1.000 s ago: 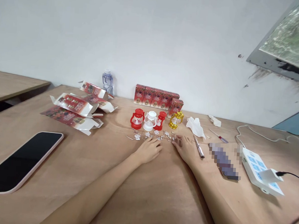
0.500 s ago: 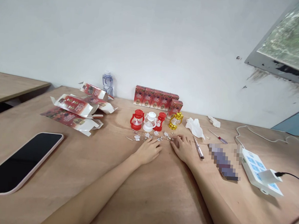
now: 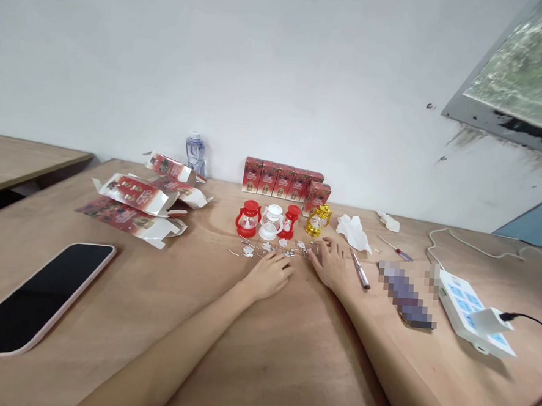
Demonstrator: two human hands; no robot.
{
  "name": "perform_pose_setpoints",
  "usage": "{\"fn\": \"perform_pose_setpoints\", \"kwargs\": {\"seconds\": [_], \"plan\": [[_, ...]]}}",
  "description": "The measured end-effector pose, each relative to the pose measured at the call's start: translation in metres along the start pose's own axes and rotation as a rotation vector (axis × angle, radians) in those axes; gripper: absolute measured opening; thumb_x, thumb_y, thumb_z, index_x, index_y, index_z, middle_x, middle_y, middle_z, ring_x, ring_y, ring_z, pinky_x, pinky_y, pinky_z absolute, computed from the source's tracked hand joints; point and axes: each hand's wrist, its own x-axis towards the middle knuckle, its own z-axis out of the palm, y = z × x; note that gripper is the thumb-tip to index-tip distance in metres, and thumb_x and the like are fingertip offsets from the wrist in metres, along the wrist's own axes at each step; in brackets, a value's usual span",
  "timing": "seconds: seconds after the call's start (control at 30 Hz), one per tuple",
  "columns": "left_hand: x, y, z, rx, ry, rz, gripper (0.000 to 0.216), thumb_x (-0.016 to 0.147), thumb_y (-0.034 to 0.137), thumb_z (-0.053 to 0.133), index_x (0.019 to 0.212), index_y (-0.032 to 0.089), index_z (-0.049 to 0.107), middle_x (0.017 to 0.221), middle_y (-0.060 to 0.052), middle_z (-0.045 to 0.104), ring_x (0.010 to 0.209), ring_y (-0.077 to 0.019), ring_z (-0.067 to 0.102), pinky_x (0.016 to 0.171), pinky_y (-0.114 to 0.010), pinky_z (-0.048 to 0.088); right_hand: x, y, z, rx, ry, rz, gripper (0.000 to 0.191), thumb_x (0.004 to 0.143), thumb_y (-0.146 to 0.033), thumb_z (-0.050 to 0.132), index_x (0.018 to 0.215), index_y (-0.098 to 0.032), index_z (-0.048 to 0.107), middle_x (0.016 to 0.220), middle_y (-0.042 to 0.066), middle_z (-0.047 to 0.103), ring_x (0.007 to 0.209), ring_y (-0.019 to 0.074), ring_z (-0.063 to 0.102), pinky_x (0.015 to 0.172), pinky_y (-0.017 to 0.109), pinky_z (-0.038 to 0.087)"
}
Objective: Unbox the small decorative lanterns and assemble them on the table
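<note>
My left hand (image 3: 270, 274) lies palm down on the wooden table (image 3: 262, 349), fingers loosely curled toward several small white and metal parts (image 3: 268, 247). My right hand (image 3: 329, 262) rests beside it with fingers stretched, their tips touching the rightmost small parts. Neither hand holds anything I can see. Just beyond the parts stands a row of toy lanterns: a red lantern (image 3: 248, 218), a white lantern (image 3: 272, 222), another red lantern (image 3: 291, 221) and a gold lantern (image 3: 318, 220).
Red boxes (image 3: 286, 180) line the wall, with a water bottle (image 3: 195, 151) to their left. Opened boxes (image 3: 137, 201) and a phone (image 3: 40, 296) lie left. On the right are a screwdriver (image 3: 360, 269), tissue (image 3: 354, 230), a second screwdriver (image 3: 397, 248) and a power strip (image 3: 473, 310).
My right hand has slid slightly forward and left toward the small parts. The view has tipped a little, so everything sits marginally lower. My left hand has barely moved.
</note>
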Motion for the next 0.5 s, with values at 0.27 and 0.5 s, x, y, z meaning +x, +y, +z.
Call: {"fn": "perform_pose_setpoints", "kwargs": {"seconds": [0.27,0.5], "plan": [[0.000,0.000,0.000,-0.009,-0.006,-0.003,0.011,0.089,0.020,0.050,0.091,0.017,0.060,0.098,-0.006,0.062,0.095,-0.0209,0.054,0.078,-0.033,0.035,0.007,0.002,0.004,0.211,0.017,-0.005,0.035,0.094,-0.042,0.036,0.100,-0.020,0.063,0.124,0.011,0.053,0.116,0.0264,0.046,0.098,0.045,0.033],[-0.001,0.000,0.000,-0.006,-0.015,-0.004,0.009,0.088,0.021,0.051,0.090,0.017,0.059,0.098,-0.005,0.062,0.095,-0.0196,0.055,0.079,-0.033,0.035,0.052,0.022,0.012,0.620,0.276,0.296,0.049,0.089,-0.050,0.039,0.125,-0.016,0.045,0.128,0.015,0.050,0.122,0.0251,0.043,0.100,0.043,0.034]]}}
